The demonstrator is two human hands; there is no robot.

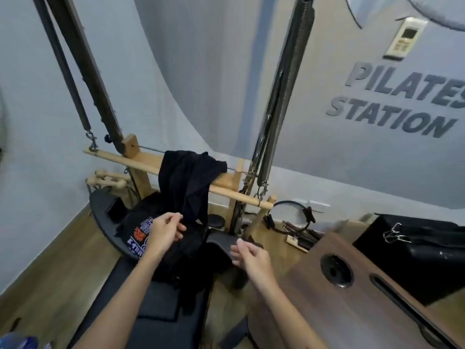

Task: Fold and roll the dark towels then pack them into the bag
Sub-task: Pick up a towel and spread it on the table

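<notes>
A dark towel (187, 182) hangs over a wooden bar (141, 165) just above the middle of the view, its long axis running down from the bar toward 6 o'clock, with the lower end reaching the left hand (164, 231). The bar itself slants from 10 o'clock down to 4 o'clock. The left hand pinches the towel's bottom edge between thumb and curled fingers. Below it, toward 6 o'clock, more dark cloth (186, 263) lies heaped on a padded black bench (156, 313); whether that is one towel or several cannot be told. At 9 o'clock from the left hand sits a black bag (137, 235) with orange, blue and white print, its opening not visible. The right hand (251, 255), at 4 o'clock from the left, has loosely curled fingers close to a grey curved pad (221, 244); whether it grips anything cannot be told. Further out at 3 o'clock stands a brown wooden box (352, 285) with a round hole, and behind it a black case (415, 248). The wall (327, 152) at 2 o'clock carries grey lettering (397, 102).
</notes>
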